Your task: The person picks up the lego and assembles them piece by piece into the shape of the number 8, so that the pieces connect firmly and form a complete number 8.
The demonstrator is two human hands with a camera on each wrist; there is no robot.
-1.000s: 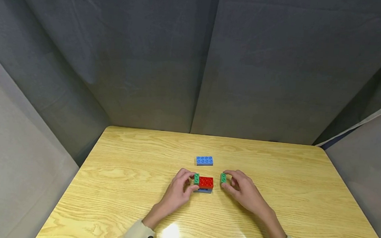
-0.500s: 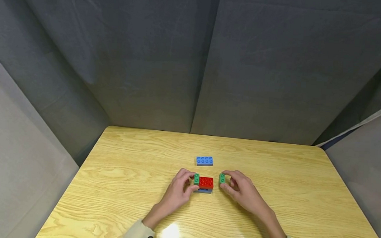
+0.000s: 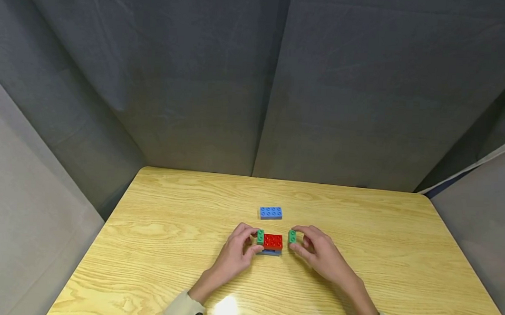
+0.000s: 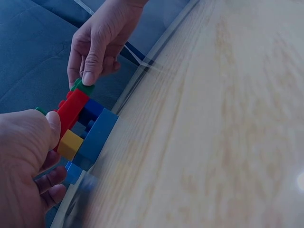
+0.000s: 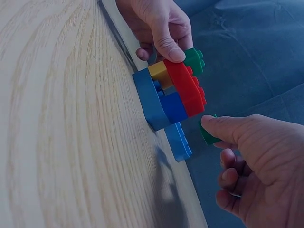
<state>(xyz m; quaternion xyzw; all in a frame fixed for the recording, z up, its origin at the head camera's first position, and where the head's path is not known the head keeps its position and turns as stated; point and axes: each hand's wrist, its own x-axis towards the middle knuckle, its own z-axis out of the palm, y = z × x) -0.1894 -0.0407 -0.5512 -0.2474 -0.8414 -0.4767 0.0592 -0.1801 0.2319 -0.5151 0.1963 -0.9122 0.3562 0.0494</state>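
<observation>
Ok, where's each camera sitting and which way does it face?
Head: on the head, facing forward and down at the pale wooden table; left hand, right hand and beige sleeves show.
Left wrist: worn there, looking along the left hand at the red rectangular plastic brick; both hands show.
Right wrist: worn there, looking along the right hand at the small green plastic brick it holds; both hands show.
Both wrist views share the yellow plastic block.

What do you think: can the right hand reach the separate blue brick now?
Probably yes: the way to the separate blue brick looks free, though the right hand pinches a green brick.
</observation>
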